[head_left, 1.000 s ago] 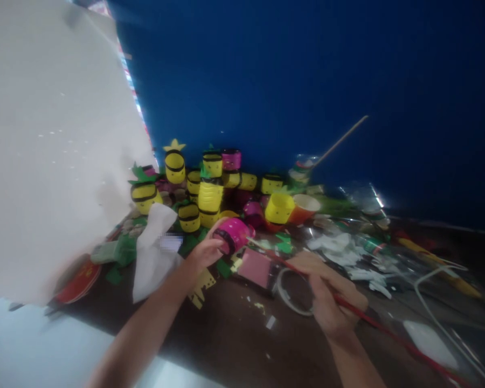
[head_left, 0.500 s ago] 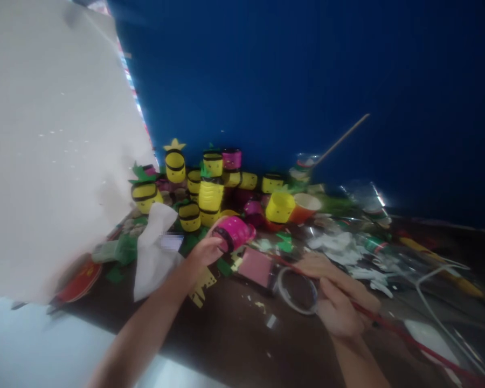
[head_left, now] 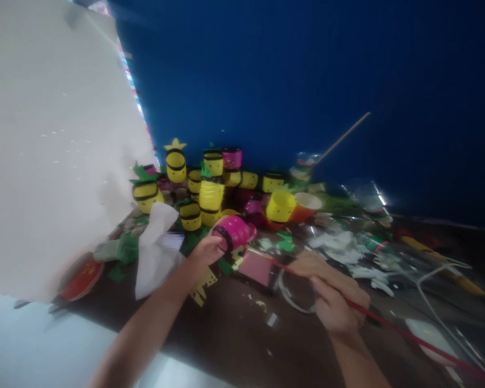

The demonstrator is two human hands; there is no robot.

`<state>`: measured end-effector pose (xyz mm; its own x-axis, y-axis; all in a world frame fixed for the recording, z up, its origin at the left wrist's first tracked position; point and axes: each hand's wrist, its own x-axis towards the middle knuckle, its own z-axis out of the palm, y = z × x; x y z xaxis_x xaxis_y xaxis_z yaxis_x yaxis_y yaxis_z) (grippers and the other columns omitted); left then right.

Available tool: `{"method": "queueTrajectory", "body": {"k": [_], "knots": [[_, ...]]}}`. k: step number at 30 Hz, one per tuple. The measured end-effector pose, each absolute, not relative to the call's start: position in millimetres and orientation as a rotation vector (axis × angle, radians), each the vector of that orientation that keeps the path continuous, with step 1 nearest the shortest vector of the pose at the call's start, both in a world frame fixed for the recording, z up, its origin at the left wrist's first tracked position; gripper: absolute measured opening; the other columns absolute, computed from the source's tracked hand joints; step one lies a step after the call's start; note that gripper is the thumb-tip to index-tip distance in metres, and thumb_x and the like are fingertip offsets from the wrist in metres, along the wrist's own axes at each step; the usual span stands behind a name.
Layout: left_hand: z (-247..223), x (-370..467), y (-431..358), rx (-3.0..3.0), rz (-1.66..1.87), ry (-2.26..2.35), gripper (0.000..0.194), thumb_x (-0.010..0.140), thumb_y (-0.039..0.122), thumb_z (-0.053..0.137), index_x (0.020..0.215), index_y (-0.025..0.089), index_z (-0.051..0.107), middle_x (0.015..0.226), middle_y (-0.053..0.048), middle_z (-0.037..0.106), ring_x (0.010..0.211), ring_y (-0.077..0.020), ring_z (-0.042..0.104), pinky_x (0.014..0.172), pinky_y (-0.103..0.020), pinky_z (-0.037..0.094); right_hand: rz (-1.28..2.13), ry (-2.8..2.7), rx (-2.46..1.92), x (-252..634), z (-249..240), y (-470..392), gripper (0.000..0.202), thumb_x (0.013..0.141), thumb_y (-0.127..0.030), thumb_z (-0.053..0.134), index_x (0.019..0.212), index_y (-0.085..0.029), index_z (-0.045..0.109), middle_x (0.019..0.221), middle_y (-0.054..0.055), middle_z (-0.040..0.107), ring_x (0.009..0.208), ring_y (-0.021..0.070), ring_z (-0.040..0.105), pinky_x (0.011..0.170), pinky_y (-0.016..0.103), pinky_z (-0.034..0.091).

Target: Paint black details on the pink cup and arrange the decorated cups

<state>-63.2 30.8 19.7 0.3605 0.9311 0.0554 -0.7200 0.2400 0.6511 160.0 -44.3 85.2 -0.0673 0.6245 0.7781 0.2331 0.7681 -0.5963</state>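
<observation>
My left hand (head_left: 210,249) is closed around the end of a small magenta cup with a black band (head_left: 236,231), held tilted on its side above the table. In my right hand (head_left: 333,293) is a long, thin red paintbrush (head_left: 378,319), its handle running down to the lower right. The brush's pale tip points toward the magenta cup, near its lower edge; blur hides whether they touch. Beneath the brush lie a pink square pad (head_left: 255,268) and a clear ring-shaped roll (head_left: 291,300), partly covered by my right hand.
Several yellow cups with black bands (head_left: 210,194) stand stacked at the back, some with green leaf tops. A white bag (head_left: 156,269) lies left. White scraps (head_left: 343,250), plastic bottles and a bent white wire (head_left: 424,296) crowd the right. A blue wall (head_left: 267,81) rises behind.
My right hand has moved slightly left with the paintbrush, bringing its tip nearer the magenta cup and covering more of the clear roll. My left hand keeps its hold.
</observation>
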Motion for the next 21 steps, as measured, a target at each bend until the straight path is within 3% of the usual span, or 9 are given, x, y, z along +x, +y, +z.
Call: {"method": "queueTrajectory", "body": {"k": [9, 21], "knots": [[18, -63, 29, 0.671, 1.111, 0.384, 0.063, 0.053, 0.018, 0.067, 0.115, 0.023, 0.057, 0.107, -0.006, 0.066, 0.114, -0.0274, 0.054, 0.097, -0.042, 0.040, 0.332, -1.539, -0.735, 158, 76, -42, 0.020, 0.082, -0.017, 0.051, 0.076, -0.020, 0.070, 0.073, 0.004, 0.070, 0.071, 0.0222, 0.067, 0.075, 0.041, 0.053], [20, -63, 27, 0.682, 1.096, 0.364, 0.069, 0.054, 0.016, 0.066, 0.121, 0.022, 0.052, 0.116, -0.006, 0.062, 0.114, -0.0269, 0.054, 0.098, -0.041, 0.040, 0.341, -1.605, -0.711, 176, 71, -39, 0.020, 0.080, -0.021, 0.053, 0.066, -0.022, 0.068, 0.069, 0.004, 0.069, 0.069, 0.0222, 0.066, 0.073, 0.042, 0.053]]}}
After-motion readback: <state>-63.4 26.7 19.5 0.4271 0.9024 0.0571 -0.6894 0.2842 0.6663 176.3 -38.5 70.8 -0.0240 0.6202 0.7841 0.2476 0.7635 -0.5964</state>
